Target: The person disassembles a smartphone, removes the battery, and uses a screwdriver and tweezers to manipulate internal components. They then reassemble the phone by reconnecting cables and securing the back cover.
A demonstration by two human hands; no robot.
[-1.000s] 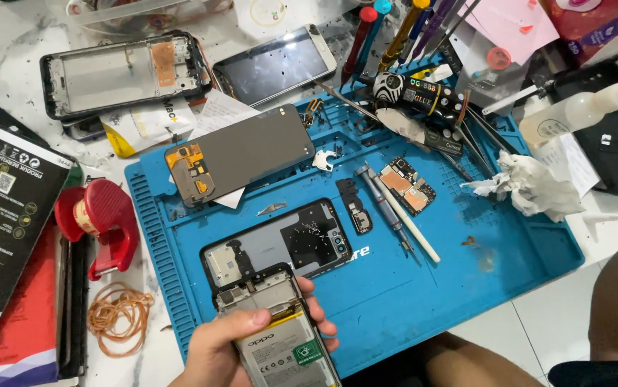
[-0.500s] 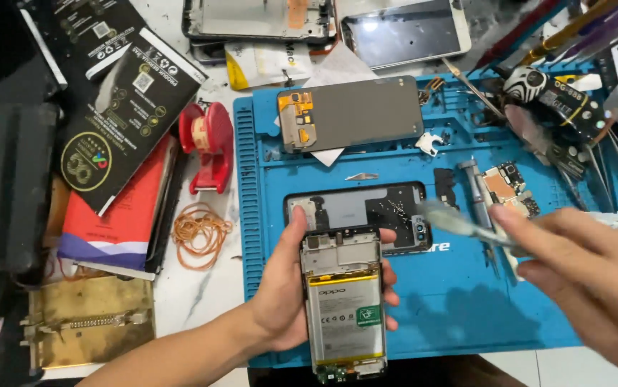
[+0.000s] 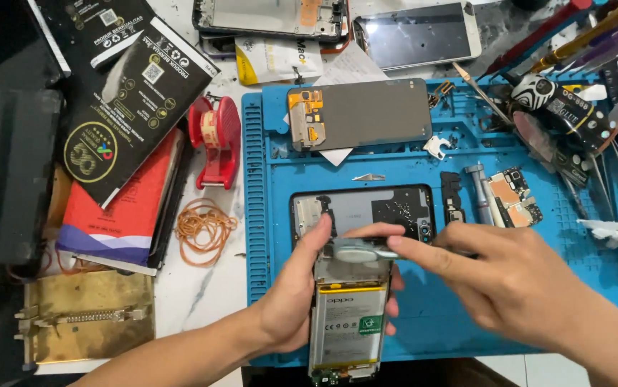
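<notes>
I am looking down at a cluttered surface [image 3: 201,287] with a blue repair mat [image 3: 538,301] filling the middle and the right. At about ten o'clock two flat black packages [image 3: 133,100] with white and gold print are lying overlapped, and beneath them at nine o'clock a red and white booklet [image 3: 112,215] is poking out. At twelve o'clock a small yellow and white packet [image 3: 269,61] is sitting between two phone bodies (I am not reading its print).

At six o'clock my left hand [image 3: 291,301] is gripping an opened phone [image 3: 348,315] from its left side, thumb up along the edge, fingertips wrapping round the right edge. A white battery [image 3: 345,333] with a yellow strip and a green sticker is filling its frame. My right hand [image 3: 517,283] is coming in from four o'clock, thumb and forefinger pinched narrow on a pale flat tool [image 3: 355,251] lying across the phone's top end; I cannot tell whether the tip is under anything.

Just above the phone a black back cover [image 3: 366,211] is lying on the mat, and a grey screen panel [image 3: 359,115] is lying at twelve. A red tape dispenser [image 3: 216,140] and loose rubber bands [image 3: 205,226] are sitting off the mat's left edge.
</notes>
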